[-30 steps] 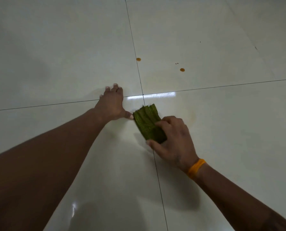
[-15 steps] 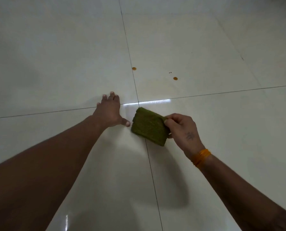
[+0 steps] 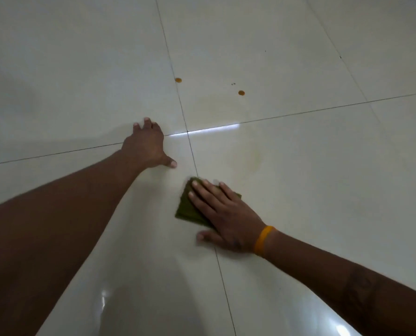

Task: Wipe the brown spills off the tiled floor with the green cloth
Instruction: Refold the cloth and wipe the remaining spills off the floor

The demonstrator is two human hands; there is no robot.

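Pressing my right hand [image 3: 222, 214] flat, fingers spread, on the green cloth [image 3: 190, 209] at lower centre, astride a grout line [image 3: 224, 280]. My left hand [image 3: 146, 146] lies open on the tiled floor [image 3: 323, 178]. Two brown spills [image 3: 241, 92] sit upper centre, bare tile between.

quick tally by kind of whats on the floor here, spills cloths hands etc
Brown drops: 2, one by the grout line, one further right
Tiny dark specks: 2
Green cloth: 1
Hands: 2, left hand flat on the tile, right hand flat on the cloth
Orange wristband: 1
Total: 8
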